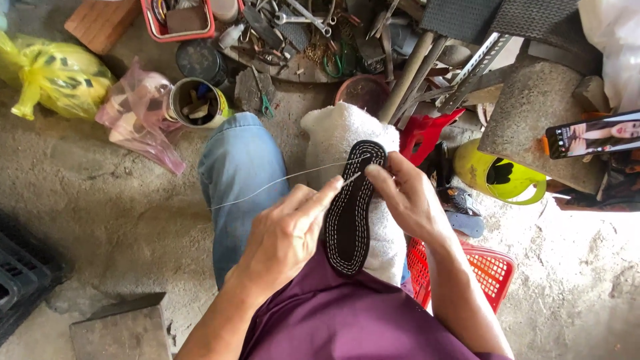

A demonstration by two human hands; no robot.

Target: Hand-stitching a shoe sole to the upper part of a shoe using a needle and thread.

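Sole (352,210) stitched round most of its edge; left hand (283,237) pinches needle (351,177), right hand (407,193) grips sole's far right edge.

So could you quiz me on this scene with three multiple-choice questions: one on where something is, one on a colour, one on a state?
1. Where does the dark shoe sole lie?
A. on a white towel over the knee
B. in the red basket
C. on the bare floor

2. What colour is the stitching along the sole's edge?
A. red
B. white
C. green

3. How is the thread?
A. coiled
B. cut
C. drawn out straight

Answers: 1 A, towel shows beneath it; 2 B, pale dashes ring the rim; 3 C, it runs straight from the left hand; the right hand steadies the sole.
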